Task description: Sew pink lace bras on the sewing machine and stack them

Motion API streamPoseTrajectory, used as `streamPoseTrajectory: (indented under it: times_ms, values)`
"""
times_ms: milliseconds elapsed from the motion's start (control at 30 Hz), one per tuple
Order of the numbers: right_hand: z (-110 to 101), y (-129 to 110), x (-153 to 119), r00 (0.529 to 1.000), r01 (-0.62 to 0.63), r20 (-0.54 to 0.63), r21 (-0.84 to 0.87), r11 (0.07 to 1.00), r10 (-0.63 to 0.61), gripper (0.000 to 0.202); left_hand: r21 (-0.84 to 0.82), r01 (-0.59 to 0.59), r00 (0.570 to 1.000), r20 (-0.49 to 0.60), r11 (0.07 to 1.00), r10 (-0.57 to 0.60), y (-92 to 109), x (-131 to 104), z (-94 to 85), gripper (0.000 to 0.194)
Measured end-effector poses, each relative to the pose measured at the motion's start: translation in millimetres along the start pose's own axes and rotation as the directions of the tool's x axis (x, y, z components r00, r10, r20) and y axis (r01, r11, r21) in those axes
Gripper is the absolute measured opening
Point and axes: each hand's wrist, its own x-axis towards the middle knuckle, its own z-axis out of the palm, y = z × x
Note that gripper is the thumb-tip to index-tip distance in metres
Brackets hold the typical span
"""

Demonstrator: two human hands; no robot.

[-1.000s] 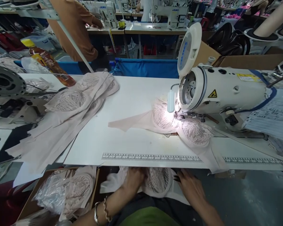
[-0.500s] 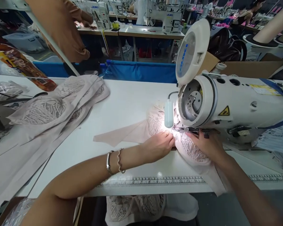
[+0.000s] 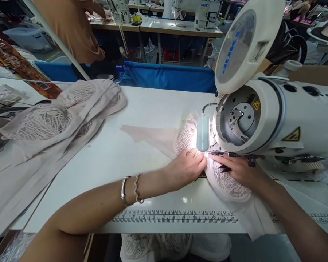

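A pale pink lace bra (image 3: 229, 183) lies under the sewing machine (image 3: 246, 120), its lace cups on both sides of the lit needle area. My left hand (image 3: 187, 165) is closed, pinching the bra's edge just below the small lamp (image 3: 202, 134). Across from it, my right hand (image 3: 239, 169) rests on the nearer cup, index finger stretched toward the needle. Dark pointed tips, seemingly of thread snips (image 3: 224, 168), stick out beneath its curled fingers. The needle itself is hidden by the lamp and fingers. A thin fabric wing (image 3: 150, 137) trails leftward.
More lace bras (image 3: 57, 120) are heaped at the left of the white table (image 3: 106, 163). A ruler strip (image 3: 175, 216) runs along its front edge. Other bra pieces (image 3: 153, 247) hang below the table. A blue cloth bin (image 3: 166, 77) stands behind; a person in brown (image 3: 71, 32) is beyond.
The view has shifted closer to the machine. My right hand's index finger now points out straight and the dark tips show beneath it. The trailing wing has swung upward; my left hand keeps its pinch.
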Motion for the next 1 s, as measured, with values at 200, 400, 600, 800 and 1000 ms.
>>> streamPoseTrajectory:
  times_ms: [200,400,600,800,1000]
  values:
    - [9.5,-1.0,-5.2,0.999,0.017,-0.03,-0.1,0.995,-0.02,0.077,0.013,0.014,1.0,0.008,1.0,-0.014,-6.1,0.1,0.6,0.027]
    - [14.9,-3.3,-8.9,0.992,0.048,-0.105,-0.185,0.982,-0.068,0.079,-0.076,0.008,0.996,0.089,0.997,-0.001,-23.1,2.5,-0.8,0.029]
    - [16.4,-10.2,-4.6,0.981,0.068,-0.162,-0.235,0.97,-0.108,0.077,-0.165,0.053,0.996,0.074,0.985,-0.041,-31.6,2.0,5.5,0.031]
    - [10.8,-17.9,1.1,0.992,-0.037,-0.126,-0.087,0.995,0.026,0.045,-0.177,0.081,0.996,0.05,0.981,-0.073,-36.3,4.0,8.1,0.027]
    - [3.9,-30.2,10.4,0.943,-0.33,-0.05,0.019,0.944,0.33,0.017,-0.079,0.082,0.995,0.07,0.994,-0.077,-13.9,8.0,-0.7,0.033]
